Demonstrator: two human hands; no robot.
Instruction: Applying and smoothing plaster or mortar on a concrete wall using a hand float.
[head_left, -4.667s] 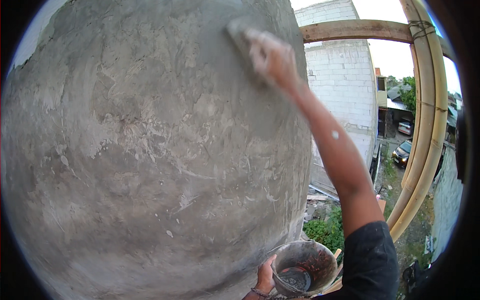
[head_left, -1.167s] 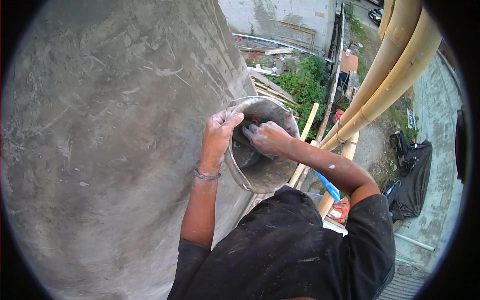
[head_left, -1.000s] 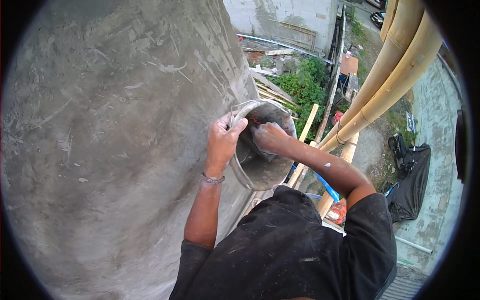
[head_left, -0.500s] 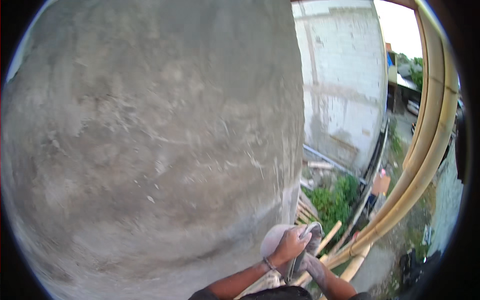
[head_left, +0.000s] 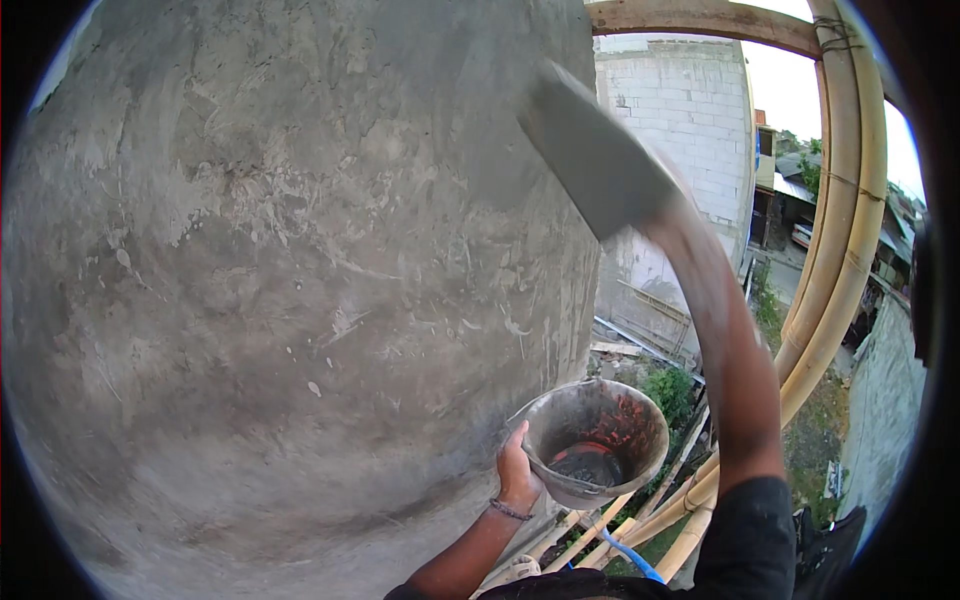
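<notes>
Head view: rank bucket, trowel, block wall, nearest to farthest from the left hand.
From the left hand:
1. Bucket, held at its rim, just to the hand's right.
2. Trowel, up high in the raised right hand, blurred.
3. Block wall, background, beyond the trowel, upper right.

Plastered wall (head_left: 280, 280) blocks left; bamboo poles (head_left: 840, 250) right.

Left hand (head_left: 517, 472) grips the rim of a mortar-crusted bucket (head_left: 596, 440) right beside the grey plastered wall (head_left: 300, 280). Right hand (head_left: 672, 215), blurry, lifts a flat trowel (head_left: 598, 152) up by the wall's edge, bamboo poles (head_left: 850, 230) off to the right.
</notes>
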